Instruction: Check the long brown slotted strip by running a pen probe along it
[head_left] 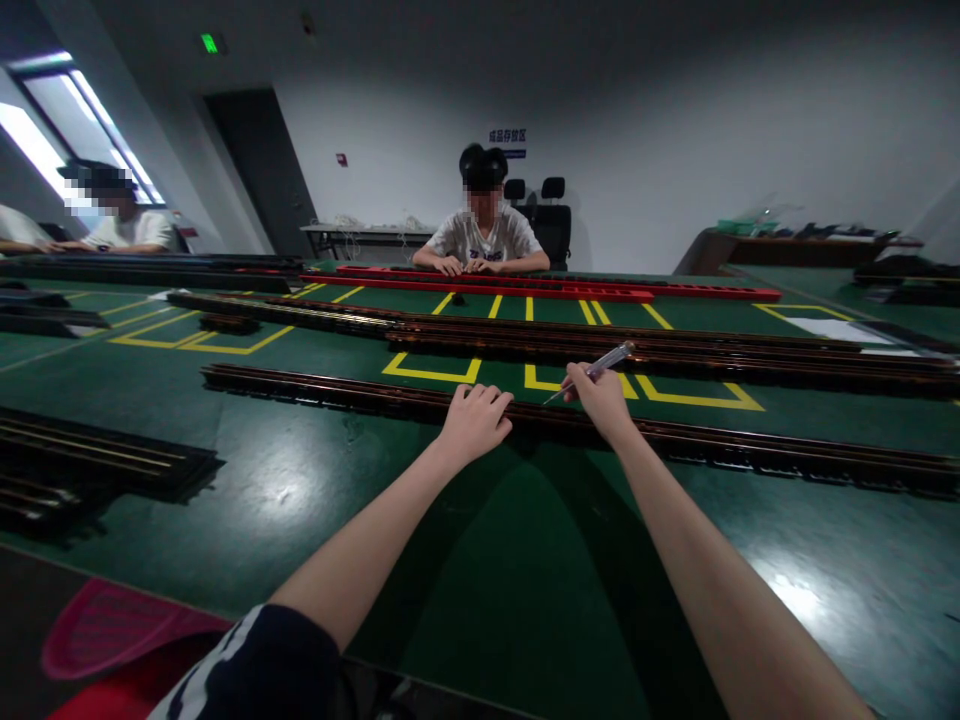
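A long dark strip (pixel 337 388) with thin coppery lines along it lies across the green table in front of me. My left hand (pixel 477 420) rests over the strip near the middle, its fingers curled over the far edge. Just to the right, my right hand (pixel 600 395) is closed around a screwdriver (pixel 611 360) with a clear handle. Its thin shaft points down and left to the strip, between my two hands. Whether the tip touches the strip I cannot tell.
More dark strips (pixel 675 350) lie in a stack beyond my hands, and others (pixel 97 450) at the left. Red strips (pixel 555 285) lie before a person (pixel 482 235) across the table. Another person (pixel 127 220) sits at the far left. A pink stool (pixel 124 625) stands below the near edge.
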